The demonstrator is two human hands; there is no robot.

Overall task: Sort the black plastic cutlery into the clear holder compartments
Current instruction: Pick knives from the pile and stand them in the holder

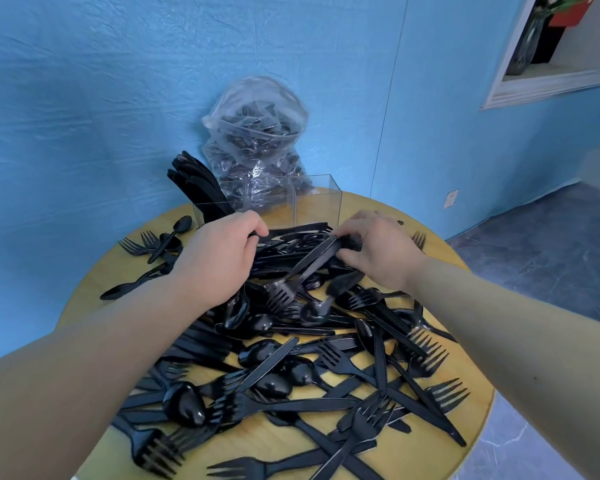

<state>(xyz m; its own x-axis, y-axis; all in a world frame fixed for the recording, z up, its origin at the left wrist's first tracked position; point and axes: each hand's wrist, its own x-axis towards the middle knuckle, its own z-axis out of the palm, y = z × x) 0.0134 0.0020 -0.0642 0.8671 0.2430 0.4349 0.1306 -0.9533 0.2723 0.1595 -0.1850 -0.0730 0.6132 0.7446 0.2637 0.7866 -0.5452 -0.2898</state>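
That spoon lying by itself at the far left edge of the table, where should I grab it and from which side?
Take the spoon by its handle, around the middle, coming from above with the left hand, which is nearer. The handle lies slanted toward the near left, with the bowl at the far end. It overlaps other cutlery at its near end, so the middle looks like the clearest part to pinch.

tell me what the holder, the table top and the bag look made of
Holder: clear rigid plastic, probably acrylic; see-through walls with sharp edges. Table top: yellowish wood or wood-look laminate, faint grain, smooth. Bag: thin clear plastic film, crinkled and glinting.
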